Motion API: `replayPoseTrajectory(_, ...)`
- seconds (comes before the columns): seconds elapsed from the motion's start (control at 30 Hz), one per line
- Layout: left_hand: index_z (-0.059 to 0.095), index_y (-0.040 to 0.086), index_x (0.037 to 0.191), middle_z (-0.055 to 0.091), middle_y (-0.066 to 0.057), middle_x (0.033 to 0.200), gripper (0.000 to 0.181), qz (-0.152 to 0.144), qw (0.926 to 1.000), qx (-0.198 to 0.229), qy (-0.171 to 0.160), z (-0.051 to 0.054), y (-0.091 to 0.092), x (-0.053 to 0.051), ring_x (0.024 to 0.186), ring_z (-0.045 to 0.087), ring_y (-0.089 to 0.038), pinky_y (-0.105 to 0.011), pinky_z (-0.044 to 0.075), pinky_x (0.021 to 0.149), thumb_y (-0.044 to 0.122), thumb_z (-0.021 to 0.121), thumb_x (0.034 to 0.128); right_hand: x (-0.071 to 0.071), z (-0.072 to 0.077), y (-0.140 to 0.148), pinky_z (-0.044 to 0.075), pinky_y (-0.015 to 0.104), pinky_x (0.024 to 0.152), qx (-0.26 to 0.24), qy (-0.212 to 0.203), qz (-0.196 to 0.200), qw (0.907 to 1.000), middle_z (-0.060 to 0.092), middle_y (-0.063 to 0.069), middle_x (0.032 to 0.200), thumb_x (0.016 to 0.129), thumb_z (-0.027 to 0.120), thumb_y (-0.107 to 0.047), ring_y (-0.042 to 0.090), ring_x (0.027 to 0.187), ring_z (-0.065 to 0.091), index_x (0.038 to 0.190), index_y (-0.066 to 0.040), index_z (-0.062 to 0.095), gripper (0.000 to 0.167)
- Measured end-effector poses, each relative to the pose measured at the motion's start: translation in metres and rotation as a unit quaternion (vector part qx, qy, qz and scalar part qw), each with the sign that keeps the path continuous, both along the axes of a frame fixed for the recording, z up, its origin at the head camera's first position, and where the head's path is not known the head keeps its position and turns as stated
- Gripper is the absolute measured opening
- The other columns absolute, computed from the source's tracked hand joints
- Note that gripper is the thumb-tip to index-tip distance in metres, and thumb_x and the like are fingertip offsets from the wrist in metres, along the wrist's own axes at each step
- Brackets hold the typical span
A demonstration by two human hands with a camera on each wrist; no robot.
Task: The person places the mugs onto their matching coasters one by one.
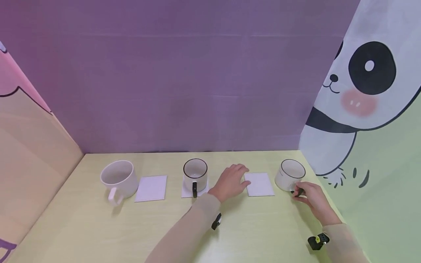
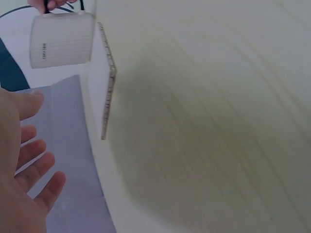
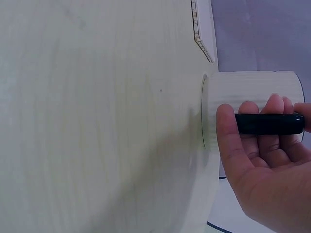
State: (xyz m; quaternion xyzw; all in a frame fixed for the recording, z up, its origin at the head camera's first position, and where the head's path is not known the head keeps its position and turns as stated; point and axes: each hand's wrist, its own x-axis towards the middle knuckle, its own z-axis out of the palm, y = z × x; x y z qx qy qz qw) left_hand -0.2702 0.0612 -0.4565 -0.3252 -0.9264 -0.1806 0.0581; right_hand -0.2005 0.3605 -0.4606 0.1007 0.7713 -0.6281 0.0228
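On the right side of the table, a white mug (image 1: pixel 285 179) with a dark rim is held by my right hand (image 1: pixel 314 201). The fingers curl round its black handle (image 3: pixel 269 124), as the right wrist view shows. My left hand (image 1: pixel 231 181) hovers over the table with its fingers apart and nothing in them. Just right of that hand lies a square white coaster (image 1: pixel 259 185), seen nearly edge-on in the left wrist view. A similar mug (image 1: pixel 195 176) with a black handle stands on another white coaster (image 1: pixel 186 192), left of my left hand.
At the left stands a wider all-white mug (image 1: pixel 123 179), its handle toward me. Beside it lies a third white coaster (image 1: pixel 151 188). A purple backdrop (image 1: pixel 184 80) rises behind the pale table, and a panda-printed panel (image 1: pixel 365 153) borders the right side.
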Motion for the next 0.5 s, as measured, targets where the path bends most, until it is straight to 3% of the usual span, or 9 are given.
replayPoseTrajectory(0.17, 0.064, 0.014, 0.135, 0.059, -0.001, 0.14, 0.045, 0.003, 0.9989, -0.043, -0.02, -0.01, 0.004, -0.008, 0.131, 0.052, -0.021, -0.04, 0.045, 0.105, 0.04, 0.065, 0.0986, 0.0, 0.001, -0.001, 0.058, 0.038, 0.087, 0.001, 0.004, 0.0, 1.0, 0.058, 0.006, 0.088, 0.108, 0.044, -0.016, 0.014, 0.082, 0.061, 0.095, 0.009, 0.058, 0.031)
replayPoseTrajectory(0.5, 0.067, 0.02, 0.133, 0.056, 0.001, 0.147, 0.046, 0.019, 0.9947, -0.089, -0.047, -0.031, 0.008, -0.015, 0.132, 0.052, -0.022, -0.043, 0.046, 0.103, 0.047, 0.064, 0.0964, 0.001, 0.0, -0.002, 0.059, 0.037, 0.085, 0.003, 0.0, 0.002, 1.0, 0.059, 0.006, 0.087, 0.108, 0.042, -0.014, 0.013, 0.08, 0.061, 0.094, 0.008, 0.058, 0.031)
